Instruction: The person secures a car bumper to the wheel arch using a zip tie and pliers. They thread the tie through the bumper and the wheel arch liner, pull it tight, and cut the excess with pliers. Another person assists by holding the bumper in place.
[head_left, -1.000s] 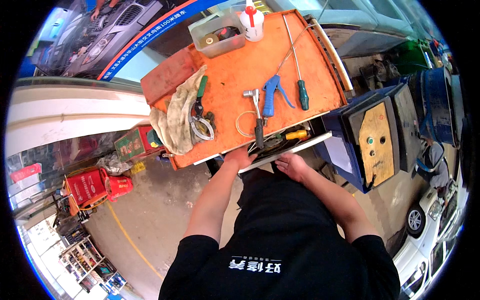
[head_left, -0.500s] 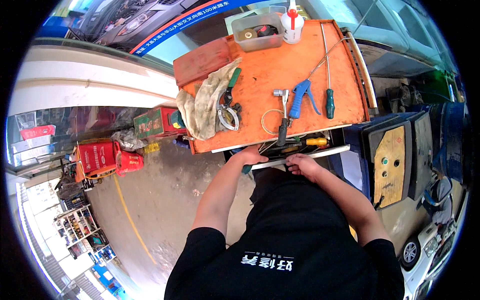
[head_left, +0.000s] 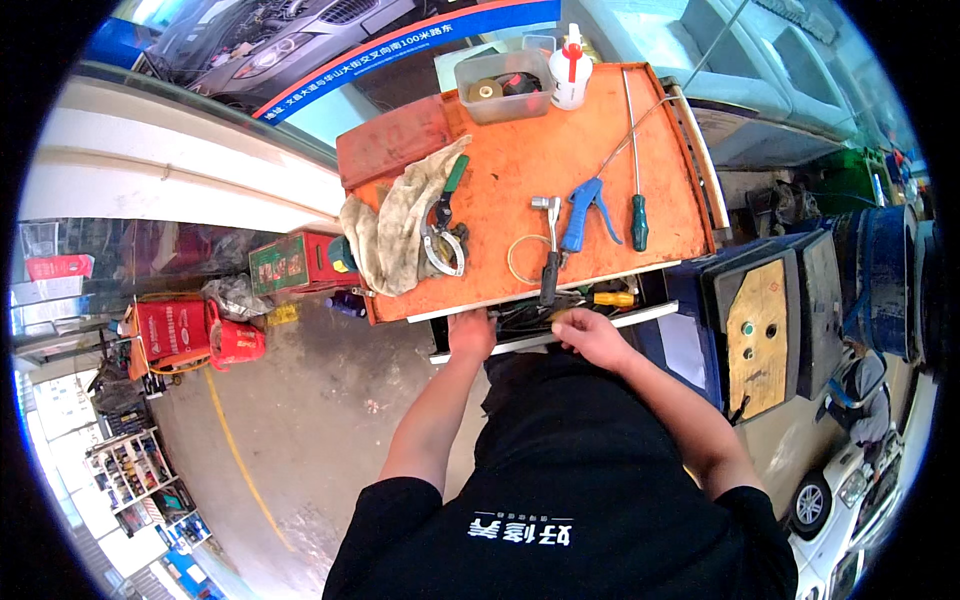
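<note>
My left hand (head_left: pixel 472 335) reaches over the front of a pulled-out drawer (head_left: pixel 645 316), its fingertips hidden under the orange cart top (head_left: pixel 500 190). My right hand (head_left: pixel 592 338) is at the drawer's front edge with fingers curled together; what they hold, if anything, cannot be made out. Dark tools crowd the drawer, beside a yellow-handled tool (head_left: pixel 614 299). Above it on the cart lie a ratchet wrench (head_left: pixel 549 262) with its handle over the edge, a blue air blow gun (head_left: pixel 580 220) and a long screwdriver (head_left: pixel 639 222) with a green handle.
A stained cloth (head_left: pixel 395 230), a green-handled filter wrench (head_left: pixel 443 250) and a red case (head_left: pixel 390 140) sit on the cart's left side. A plastic tub (head_left: pixel 505 105) and white bottle (head_left: pixel 570 80) stand at the back. A dark machine with a yellow panel (head_left: pixel 757 330) is to the right.
My left hand has moved left and deeper into the drawer, beneath the cart top. The drawer shows wider on its left. My right hand stays near the drawer front, fingers still curled.
</note>
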